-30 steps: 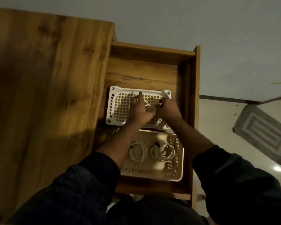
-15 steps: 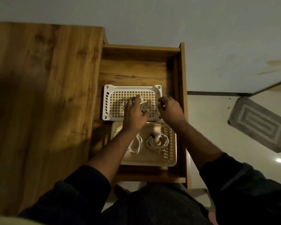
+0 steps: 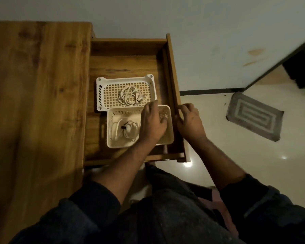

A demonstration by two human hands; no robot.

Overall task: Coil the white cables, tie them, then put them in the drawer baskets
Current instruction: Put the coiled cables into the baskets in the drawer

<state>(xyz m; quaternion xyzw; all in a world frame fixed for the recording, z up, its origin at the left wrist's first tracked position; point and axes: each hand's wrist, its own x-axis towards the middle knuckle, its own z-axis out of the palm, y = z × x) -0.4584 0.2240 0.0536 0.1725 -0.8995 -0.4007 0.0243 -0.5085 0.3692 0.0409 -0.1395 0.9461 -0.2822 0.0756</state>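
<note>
We are hovering our relaxed left hand (image 3: 152, 123) over the cream basket (image 3: 165, 138) while our right hand (image 3: 189, 121) is gripping the drawer side (image 3: 172, 76)

You have only one view here, the head camera, which sits on your head and looks steeply down and a little forward. It is a wide-angle lens, so straight edges bend near the borders. The open drawer (image 3: 130, 67) is in the middle of the picture, the wooden top (image 3: 37, 103) fills the left side, and the floor (image 3: 218, 138) with the wall is at the right. Your left hand (image 3: 152, 124) and right hand (image 3: 190, 122) are near the centre, and your sleeves fill the lower edge, very close to the lens.
</note>
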